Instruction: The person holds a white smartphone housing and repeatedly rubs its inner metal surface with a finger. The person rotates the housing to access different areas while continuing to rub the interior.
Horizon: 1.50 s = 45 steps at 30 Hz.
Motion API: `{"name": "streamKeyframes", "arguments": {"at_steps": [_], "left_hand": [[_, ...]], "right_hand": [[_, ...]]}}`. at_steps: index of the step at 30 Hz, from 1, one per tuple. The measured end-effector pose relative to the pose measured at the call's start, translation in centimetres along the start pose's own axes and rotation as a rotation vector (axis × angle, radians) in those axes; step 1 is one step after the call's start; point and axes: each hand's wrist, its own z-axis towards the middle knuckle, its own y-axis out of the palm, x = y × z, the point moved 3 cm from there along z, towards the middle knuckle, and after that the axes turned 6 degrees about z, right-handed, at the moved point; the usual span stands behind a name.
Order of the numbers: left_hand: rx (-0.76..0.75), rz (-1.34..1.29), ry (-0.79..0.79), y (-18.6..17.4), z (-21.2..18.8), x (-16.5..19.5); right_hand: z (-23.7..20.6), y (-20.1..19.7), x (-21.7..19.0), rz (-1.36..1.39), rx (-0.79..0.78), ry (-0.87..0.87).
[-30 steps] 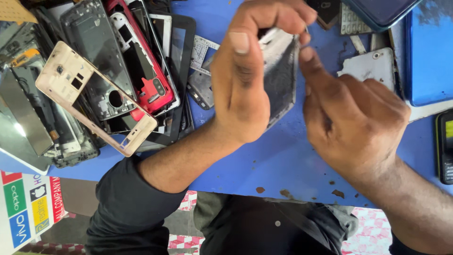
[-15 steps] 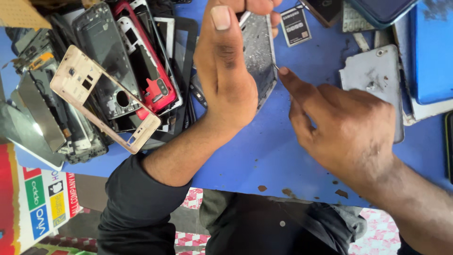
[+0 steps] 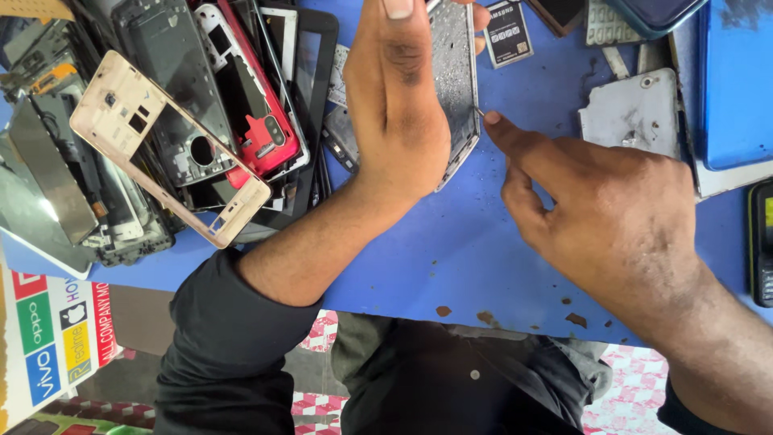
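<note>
Phone panel [image 3: 456, 72], grey and speckled with dust and crumbs, is held tilted above the blue table [image 3: 451, 242], near the top middle of the view. It is grasped by the left hand [image 3: 398, 105], whose palm is wrapped around its left side, with the thumb laid upward along the back and a fingertip seen past the panel's top right corner. The right hand [image 3: 612, 217] is loosely curled, its forefinger stretched out toward the panel's right edge. A small thin piece of metal [image 3: 478, 111] is seen at that fingertip, touching the panel's edge; whether it is pinched by the hand cannot be told.

To the left of the held panel a heap of phone frames is piled on the table: a gold frame [image 3: 161, 153] lies tilted on top, with a red frame [image 3: 254, 97] and black frames just behind it. A small battery [image 3: 507, 34] is laid just to the right of the panel's top. A grey back cover [image 3: 636, 113] is set farther right, beside a blue slab [image 3: 737, 89]. A dark keypad phone [image 3: 761, 242] is partly seen at the right edge.
</note>
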Motion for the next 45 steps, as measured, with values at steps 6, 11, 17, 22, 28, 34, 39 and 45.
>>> {"name": "streamKeyframes", "arguments": {"at_steps": [6,11,17,22,28,34,39,45], "left_hand": [[-0.034,0.101,0.094,0.2,0.2,1.1],[-0.077,0.168,0.197,0.4,0.3,1.8],[-0.086,0.127,0.179,0.4,0.4,1.3],[-0.046,0.063,0.111,0.3,0.5,1.0],[-0.082,0.196,0.194,-0.2,0.8,1.6],[-0.143,0.002,0.144,0.3,0.5,0.9],[0.004,0.223,0.183,-0.9,-0.9,-0.8],[0.302,0.826,0.305,-4.1,-2.3,-2.2]], "right_hand": [[-0.8,0.4,0.8,-0.071,-0.115,0.053],[-0.6,0.5,1.2,-0.178,-0.184,0.092],[-0.1,-1.0,1.5,0.117,0.077,-0.088],[0.2,0.3,1.5,0.110,0.015,0.028],[0.3,0.3,0.6,-0.007,-0.038,-0.063],[0.1,-0.4,0.9,0.113,0.157,-0.084],[-0.1,1.1,1.4,0.122,0.090,-0.080],[-0.9,2.3,1.5,0.204,0.144,-0.161]]}}
